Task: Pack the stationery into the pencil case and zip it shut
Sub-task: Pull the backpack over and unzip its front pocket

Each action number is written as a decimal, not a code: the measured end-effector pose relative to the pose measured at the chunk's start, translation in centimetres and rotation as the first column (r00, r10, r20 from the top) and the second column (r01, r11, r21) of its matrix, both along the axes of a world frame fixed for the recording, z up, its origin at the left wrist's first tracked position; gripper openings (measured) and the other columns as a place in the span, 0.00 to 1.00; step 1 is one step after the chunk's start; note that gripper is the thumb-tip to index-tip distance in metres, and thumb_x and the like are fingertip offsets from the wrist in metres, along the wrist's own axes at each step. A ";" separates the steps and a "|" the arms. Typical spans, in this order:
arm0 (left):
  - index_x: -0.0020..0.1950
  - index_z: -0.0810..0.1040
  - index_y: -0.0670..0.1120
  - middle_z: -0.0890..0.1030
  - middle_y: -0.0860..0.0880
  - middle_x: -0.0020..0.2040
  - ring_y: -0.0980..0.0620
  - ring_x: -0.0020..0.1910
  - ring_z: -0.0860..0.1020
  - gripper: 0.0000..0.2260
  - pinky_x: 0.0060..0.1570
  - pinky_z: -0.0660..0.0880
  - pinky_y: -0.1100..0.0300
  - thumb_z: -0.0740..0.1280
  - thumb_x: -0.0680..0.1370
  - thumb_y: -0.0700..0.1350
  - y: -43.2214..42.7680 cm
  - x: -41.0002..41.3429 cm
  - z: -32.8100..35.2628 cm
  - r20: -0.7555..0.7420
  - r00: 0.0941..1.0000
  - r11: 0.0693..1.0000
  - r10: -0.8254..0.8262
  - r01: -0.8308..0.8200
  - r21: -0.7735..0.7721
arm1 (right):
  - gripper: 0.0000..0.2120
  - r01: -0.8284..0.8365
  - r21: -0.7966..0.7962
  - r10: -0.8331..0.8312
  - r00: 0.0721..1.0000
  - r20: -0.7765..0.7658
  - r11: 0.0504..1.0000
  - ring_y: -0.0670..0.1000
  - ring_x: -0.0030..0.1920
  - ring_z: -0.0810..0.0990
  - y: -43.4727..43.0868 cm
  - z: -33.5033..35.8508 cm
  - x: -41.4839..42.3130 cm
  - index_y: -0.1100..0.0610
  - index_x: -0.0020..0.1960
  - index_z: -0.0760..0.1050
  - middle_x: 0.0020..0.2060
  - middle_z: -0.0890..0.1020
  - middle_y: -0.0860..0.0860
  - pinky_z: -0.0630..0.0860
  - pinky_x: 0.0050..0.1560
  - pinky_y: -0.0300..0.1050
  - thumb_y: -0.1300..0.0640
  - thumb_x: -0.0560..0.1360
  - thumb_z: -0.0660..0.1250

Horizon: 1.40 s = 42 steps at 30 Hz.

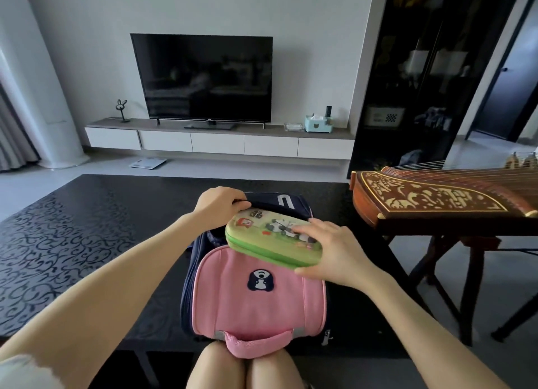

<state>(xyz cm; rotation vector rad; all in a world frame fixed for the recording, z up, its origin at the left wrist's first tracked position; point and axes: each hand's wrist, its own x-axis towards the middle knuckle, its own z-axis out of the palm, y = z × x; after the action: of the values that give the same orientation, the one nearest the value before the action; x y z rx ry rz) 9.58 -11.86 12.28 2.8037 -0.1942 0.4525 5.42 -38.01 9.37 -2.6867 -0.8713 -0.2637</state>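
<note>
A green hard-shell pencil case [262,237] with cartoon pictures on its lid lies tilted across the open top of a pink and navy school backpack [256,298]. Its zip looks closed along the visible edge. My right hand [329,251] grips the case's right end, fingers on the lid and thumb under the front edge. My left hand [221,203] pinches the navy flap of the backpack's far side and holds it back. No loose stationery is visible.
The backpack lies on a black patterned low table [87,228], its pink handle hanging over the near edge above my knees. A wooden zither [436,202] on a stand sits close on the right. A television [203,77] and cabinet stand against the far wall.
</note>
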 end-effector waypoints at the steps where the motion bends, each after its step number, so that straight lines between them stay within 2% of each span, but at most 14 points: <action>1: 0.47 0.81 0.48 0.80 0.51 0.39 0.49 0.39 0.75 0.11 0.35 0.65 0.59 0.62 0.78 0.52 -0.1 -0.2 0.0 0.007 1.000 1.000 -0.008 0.008 -0.018 | 0.36 0.013 0.028 -0.014 1.000 0.027 1.000 0.53 0.67 0.69 1.5 -0.3 0.5 0.44 0.66 0.69 0.68 0.71 0.50 0.64 0.66 0.54 0.33 0.60 0.66; 5: 0.48 0.81 0.46 0.81 0.48 0.43 0.48 0.39 0.74 0.12 0.38 0.62 0.59 0.60 0.79 0.50 0.0 -0.9 -0.8 -0.061 0.997 0.993 -0.053 0.059 0.104 | 0.26 0.149 0.107 -0.179 0.913 0.366 0.983 0.56 0.53 0.76 5.5 -1.4 2.1 0.48 0.51 0.80 0.54 0.79 0.52 0.67 0.55 0.56 0.35 0.58 0.72; 7: 0.49 0.81 0.47 0.82 0.49 0.47 0.48 0.44 0.76 0.12 0.42 0.65 0.58 0.60 0.79 0.51 0.5 -1.0 -1.2 -0.095 0.995 0.991 -0.038 0.050 0.125 | 0.30 0.291 0.178 -0.338 0.868 0.365 0.940 0.55 0.49 0.76 5.9 -2.5 1.9 0.49 0.52 0.78 0.50 0.78 0.52 0.69 0.52 0.53 0.33 0.56 0.73; 10: 0.49 0.80 0.49 0.82 0.52 0.49 0.48 0.49 0.77 0.11 0.46 0.68 0.56 0.61 0.77 0.52 0.6 -1.0 -1.5 -0.077 0.995 0.984 -0.066 0.077 0.162 | 0.35 0.382 0.396 -0.467 0.873 0.143 0.835 0.54 0.48 0.78 4.7 -4.8 0.9 0.54 0.58 0.73 0.52 0.77 0.54 0.73 0.48 0.49 0.34 0.60 0.72; 13: 0.59 0.77 0.49 0.80 0.51 0.58 0.49 0.59 0.74 0.15 0.56 0.71 0.54 0.62 0.76 0.55 -1.1 -0.5 -1.6 -0.100 0.976 0.966 -0.191 0.205 0.159 | 0.34 0.440 0.635 -0.296 0.898 -0.326 0.635 0.51 0.55 0.78 3.0 -6.3 0.4 0.56 0.66 0.68 0.58 0.78 0.53 0.75 0.54 0.44 0.46 0.65 0.75; 14: 0.63 0.74 0.50 0.78 0.51 0.62 0.49 0.64 0.72 0.18 0.61 0.70 0.54 0.63 0.76 0.56 -2.0 -0.2 -1.6 -0.133 0.968 0.963 -0.215 0.232 0.135 | 0.33 0.461 0.671 -0.230 0.883 -0.408 0.581 0.50 0.55 0.79 2.8 -6.6 0.5 0.56 0.66 0.68 0.57 0.79 0.53 0.76 0.57 0.45 0.49 0.66 0.75; 16: 0.66 0.72 0.52 0.76 0.51 0.65 0.50 0.67 0.68 0.19 0.63 0.68 0.53 0.62 0.76 0.57 -3.8 0.8 -1.6 -0.194 0.952 0.964 -0.236 0.255 0.080 | 0.28 0.468 0.704 -0.198 0.879 -0.434 0.535 0.47 0.53 0.80 2.8 -7.3 1.0 0.54 0.62 0.71 0.53 0.81 0.49 0.77 0.58 0.50 0.51 0.66 0.76; 18: 0.64 0.74 0.53 0.78 0.50 0.62 0.49 0.64 0.72 0.17 0.60 0.70 0.54 0.62 0.77 0.56 -5.3 1.9 -1.7 -0.228 0.937 0.958 -0.266 0.283 0.043 | 0.24 0.473 0.715 -0.198 0.877 -0.438 0.514 0.46 0.52 0.81 3.0 -7.5 1.6 0.51 0.57 0.74 0.49 0.82 0.45 0.78 0.56 0.52 0.51 0.64 0.77; 20: 0.60 0.77 0.51 0.81 0.48 0.56 0.47 0.56 0.77 0.13 0.55 0.72 0.54 0.61 0.78 0.52 -6.4 2.7 -1.8 -0.255 0.923 0.953 -0.288 0.303 0.019 | 0.22 0.481 0.708 -0.201 0.872 -0.446 0.517 0.46 0.52 0.81 3.2 -7.7 2.0 0.51 0.55 0.74 0.48 0.82 0.44 0.78 0.56 0.52 0.51 0.64 0.77; 24: 0.53 0.77 0.43 0.81 0.43 0.48 0.41 0.48 0.78 0.10 0.43 0.70 0.53 0.57 0.81 0.44 -7.3 3.5 -2.5 -0.227 0.948 0.920 -0.222 0.281 0.274 | 0.22 0.463 0.692 -0.190 0.879 -0.437 0.554 0.48 0.54 0.80 3.5 -8.0 2.8 0.55 0.57 0.74 0.50 0.82 0.47 0.76 0.57 0.49 0.55 0.66 0.76; 29: 0.47 0.77 0.43 0.81 0.42 0.44 0.41 0.43 0.76 0.10 0.40 0.68 0.54 0.57 0.80 0.43 -6.8 3.6 -2.6 -0.133 0.959 0.938 -0.251 0.275 0.210 | 0.21 0.530 0.559 -0.410 0.848 -0.336 0.638 0.50 0.54 0.77 4.4 -7.9 5.3 0.54 0.57 0.74 0.51 0.81 0.48 0.71 0.58 0.51 0.47 0.68 0.73; 35: 0.35 0.69 0.43 0.75 0.41 0.36 0.42 0.36 0.70 0.12 0.34 0.60 0.56 0.57 0.79 0.39 -7.2 3.4 -3.3 -0.158 0.964 0.948 -0.212 0.243 0.207 | 0.24 0.700 0.376 -0.580 0.714 -0.393 0.607 0.52 0.55 0.75 5.0 -7.7 7.5 0.53 0.53 0.72 0.52 0.78 0.49 0.68 0.55 0.51 0.41 0.65 0.74; 39: 0.40 0.74 0.41 0.80 0.42 0.41 0.40 0.41 0.75 0.10 0.40 0.68 0.52 0.57 0.79 0.39 -7.1 3.9 -3.5 -0.101 0.974 0.961 -0.203 0.218 0.171 | 0.19 0.592 0.408 -0.442 0.799 -0.408 0.695 0.51 0.54 0.76 5.5 -7.3 8.6 0.54 0.54 0.75 0.53 0.79 0.50 0.73 0.51 0.47 0.47 0.68 0.72; 42: 0.47 0.76 0.40 0.81 0.42 0.47 0.40 0.46 0.76 0.08 0.42 0.67 0.53 0.57 0.79 0.39 -7.6 4.9 -2.7 -0.028 0.988 0.983 -0.150 0.152 0.108 | 0.16 0.495 0.450 -0.401 0.868 -0.293 0.743 0.51 0.54 0.76 5.8 -7.5 7.9 0.57 0.52 0.77 0.53 0.79 0.51 0.74 0.52 0.46 0.47 0.70 0.70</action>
<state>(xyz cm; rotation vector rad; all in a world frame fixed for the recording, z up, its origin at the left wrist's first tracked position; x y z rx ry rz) 14.48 -19.49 9.62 2.8711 -0.4367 0.3894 13.27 -32.22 1.91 -2.3114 -0.0477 -0.3026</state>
